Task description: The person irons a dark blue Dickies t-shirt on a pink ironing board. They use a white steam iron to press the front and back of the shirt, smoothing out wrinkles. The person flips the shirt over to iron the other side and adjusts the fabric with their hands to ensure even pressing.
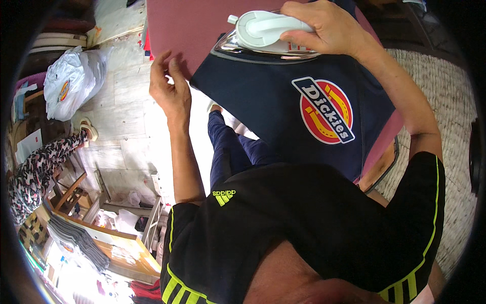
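My right hand (331,28) is wrapped round the handle of a white clothes iron (260,33). The iron's shiny soleplate rests on a dark navy piece of cloth (248,93), near its far edge. A red, yellow and white printed emblem (326,110) marks the cloth's right part. Beneath lies a maroon ironing board cover (187,25), and the cloth hangs over its near side toward my body. Beside the cloth's left corner is my left hand (171,93), its fingers loosely bent and apart, holding nothing.
To the left, a stuffed white plastic bag (76,81) stands by the pale tiled floor (131,109). Another person's patterned trouser leg (45,172) shows there. A stack of dark grey folded cloth (78,240) sits at lower left, near a wooden table (121,248). A woven mat (440,126) is at right.
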{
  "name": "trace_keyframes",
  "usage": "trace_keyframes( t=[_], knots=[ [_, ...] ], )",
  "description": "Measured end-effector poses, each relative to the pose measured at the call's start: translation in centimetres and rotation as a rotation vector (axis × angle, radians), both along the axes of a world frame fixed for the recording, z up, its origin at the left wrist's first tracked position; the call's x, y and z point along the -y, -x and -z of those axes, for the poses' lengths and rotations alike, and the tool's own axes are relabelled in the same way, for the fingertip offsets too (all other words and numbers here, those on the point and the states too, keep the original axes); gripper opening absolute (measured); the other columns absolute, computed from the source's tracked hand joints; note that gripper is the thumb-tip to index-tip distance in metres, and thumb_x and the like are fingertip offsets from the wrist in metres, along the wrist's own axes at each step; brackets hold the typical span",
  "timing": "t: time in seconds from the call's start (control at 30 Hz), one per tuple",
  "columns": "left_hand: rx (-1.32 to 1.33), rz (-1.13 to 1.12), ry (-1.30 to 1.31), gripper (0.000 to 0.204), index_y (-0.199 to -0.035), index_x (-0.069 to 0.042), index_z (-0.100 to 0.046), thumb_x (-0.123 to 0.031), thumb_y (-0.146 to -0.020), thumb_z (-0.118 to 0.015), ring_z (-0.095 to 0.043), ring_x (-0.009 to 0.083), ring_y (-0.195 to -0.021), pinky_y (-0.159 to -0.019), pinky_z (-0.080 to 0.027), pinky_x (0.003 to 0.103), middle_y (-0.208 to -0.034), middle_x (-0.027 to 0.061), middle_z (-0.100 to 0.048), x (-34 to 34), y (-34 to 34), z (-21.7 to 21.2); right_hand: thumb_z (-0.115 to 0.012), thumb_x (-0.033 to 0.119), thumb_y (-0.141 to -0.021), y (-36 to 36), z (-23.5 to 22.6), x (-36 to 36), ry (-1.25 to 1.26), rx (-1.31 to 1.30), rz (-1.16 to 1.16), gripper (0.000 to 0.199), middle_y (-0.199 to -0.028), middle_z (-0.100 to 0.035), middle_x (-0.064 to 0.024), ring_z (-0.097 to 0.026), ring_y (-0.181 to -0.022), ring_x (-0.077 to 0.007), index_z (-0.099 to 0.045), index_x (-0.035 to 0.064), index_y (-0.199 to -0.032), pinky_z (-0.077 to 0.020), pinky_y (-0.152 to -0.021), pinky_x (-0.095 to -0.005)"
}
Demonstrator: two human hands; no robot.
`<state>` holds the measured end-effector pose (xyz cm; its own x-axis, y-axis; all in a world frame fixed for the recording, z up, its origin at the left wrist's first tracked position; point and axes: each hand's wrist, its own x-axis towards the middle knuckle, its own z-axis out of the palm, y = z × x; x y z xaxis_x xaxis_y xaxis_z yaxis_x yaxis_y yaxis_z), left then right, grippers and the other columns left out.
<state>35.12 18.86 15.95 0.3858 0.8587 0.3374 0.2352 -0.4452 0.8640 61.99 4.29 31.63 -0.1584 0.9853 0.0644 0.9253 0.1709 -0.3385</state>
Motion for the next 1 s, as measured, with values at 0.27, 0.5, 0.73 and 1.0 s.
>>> trace_keyframes(
  t=[0.27,0.5,0.73,1.0],
  knots=[
    [0.166,-0.143,0.058,0.021,-0.117,0.0,-0.062,-0.013,-0.101,-0.057,-0.048,0.008,-0.07,-0.062,-0.04,0.023,-0.08,0.0016,-0.055,-0.2,3.9,0.3,-0.069,0.042,-0.087,4.5,0.9,-2.8,-0.031,-0.03,0.029,0.035,-0.072,-0.066,-0.019,-0.067,-0.069,-0.0403,-0.061,0.0073,-0.091,-0.0523,-0.06,-0.0485],
    [0.341,-0.112,0.086,0.024,-0.119,0.002,-0.055,-0.016,-0.103,-0.051,-0.052,0.0125,-0.082,-0.076,-0.044,0.028,-0.09,0.0066,-0.057,0.0,3.1,-2.1,-0.06,0.044,-0.096,7.0,2.7,-4.5,0.037,-0.089,0.056,0.039,-0.075,-0.069,-0.0176,-0.068,-0.066,-0.0343,-0.063,0.006,-0.105,-0.0525,-0.063,-0.0423],
    [0.377,0.292,0.148,0.019,-0.114,0.0,-0.058,-0.014,-0.101,-0.052,-0.058,0.0184,-0.095,-0.086,-0.046,0.032,-0.103,0.0103,-0.061,5.6,-3.0,-4.0,-0.065,0.042,-0.092,1.1,-1.7,2.2,-0.097,-0.069,0.387,0.039,-0.076,-0.068,-0.02,-0.068,-0.066,-0.0347,-0.063,0.004,-0.099,-0.0533,-0.063,-0.0438],
    [-0.088,1.168,-0.582,0.055,-0.134,-0.009,-0.054,-0.043,-0.093,-0.062,-0.039,0.0404,-0.136,-0.105,-0.032,0.06,-0.142,0.0194,-0.048,20.2,-12.0,-1.9,-0.062,0.031,-0.098,2.2,-12.5,21.8,-0.241,-0.111,1.31,0.03,-0.079,-0.066,-0.0075,-0.065,-0.067,-0.0124,-0.062,0.001,-0.1,-0.0523,-0.056,-0.0308]
  ],
)
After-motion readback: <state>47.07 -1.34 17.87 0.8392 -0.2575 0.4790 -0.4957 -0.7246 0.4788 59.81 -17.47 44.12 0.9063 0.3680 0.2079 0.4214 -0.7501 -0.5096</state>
